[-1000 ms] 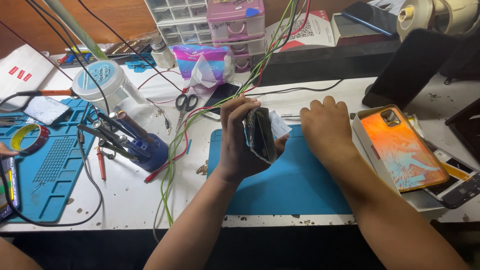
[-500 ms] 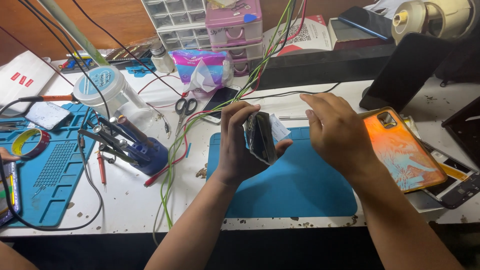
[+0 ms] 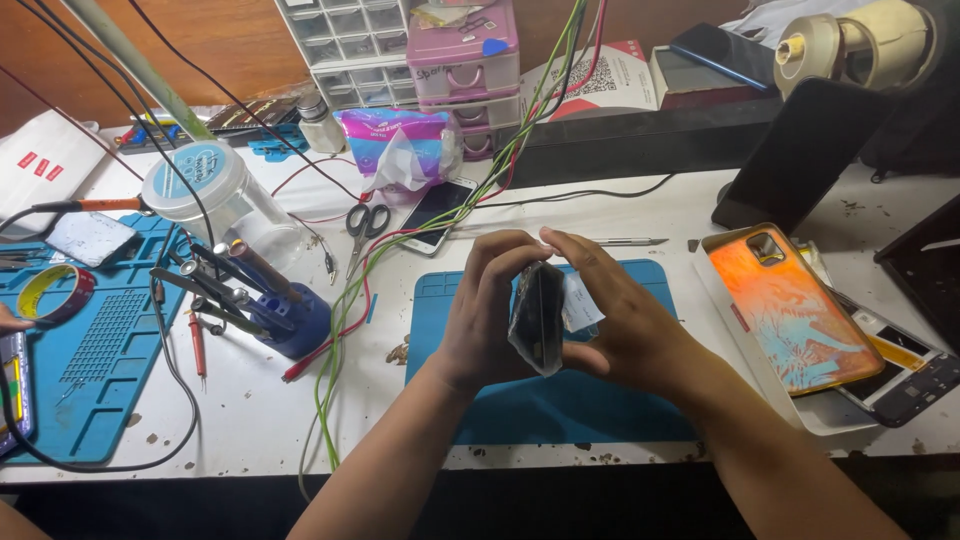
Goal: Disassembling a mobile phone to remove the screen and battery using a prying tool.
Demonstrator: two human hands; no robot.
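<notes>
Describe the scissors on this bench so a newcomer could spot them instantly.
Start at the blue mat under both hands, then look up and left past the green wires. The scissors lie flat on the white bench, left of a dark-screened phone. Their black looped handles set them apart.

A dark grey, glossy phone part [image 3: 537,318] sits between the fingers [image 3: 500,262], with a pale white slip [image 3: 580,303] beside the fingertips. Beneath the hands lies a plain blue mat [image 3: 560,410]. Right of the fingers, a phone case [image 3: 790,310] shows orange fading to turquoise in a marbled pattern. Left of the fingers run green and red wires [image 3: 350,300], a dark blue tool stand [image 3: 290,320] and a second blue mat [image 3: 80,350] with a grid pattern.
</notes>
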